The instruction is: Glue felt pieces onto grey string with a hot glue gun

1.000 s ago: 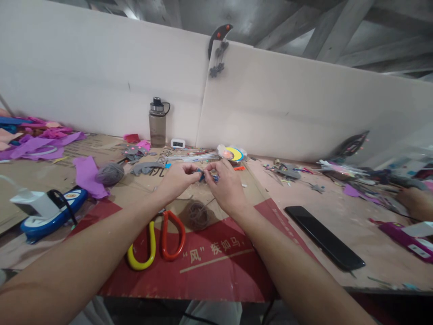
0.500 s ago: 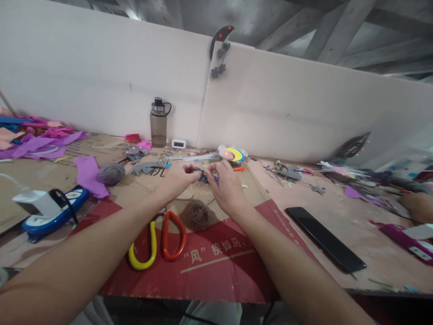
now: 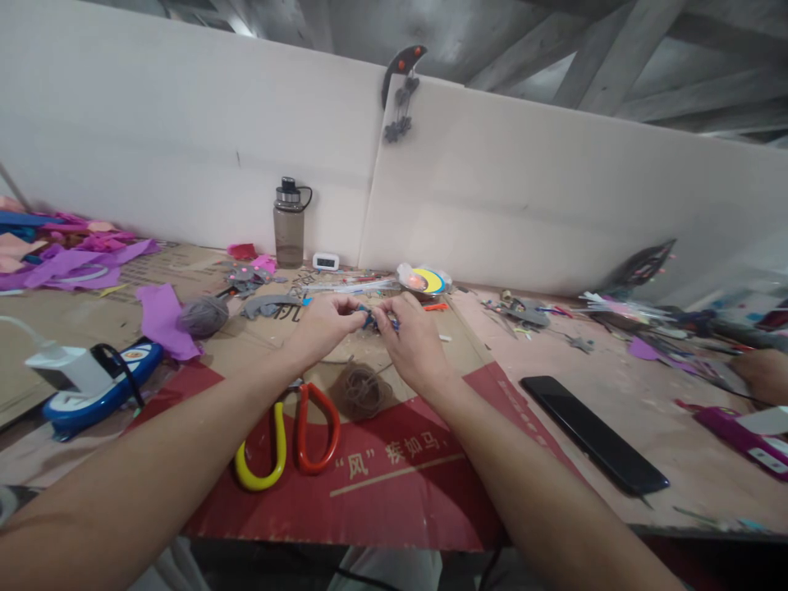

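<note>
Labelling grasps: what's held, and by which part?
A small blue piece: left hand pinches its left end, right hand its right end, with fingertips.

The left hand (image 3: 321, 324) and right hand (image 3: 414, 343) are bare, as are both forearms (image 3: 153, 468) down to the picture's lower edge, and low between the arms shows a fold of pale grey-white cloth (image 3: 387, 570) (shirt or trousers, I cannot tell).

printed in pale characters on red cardboard (image 3: 400, 484) at the table's near edge: “风” 疾如马; other print too small to read.
</note>
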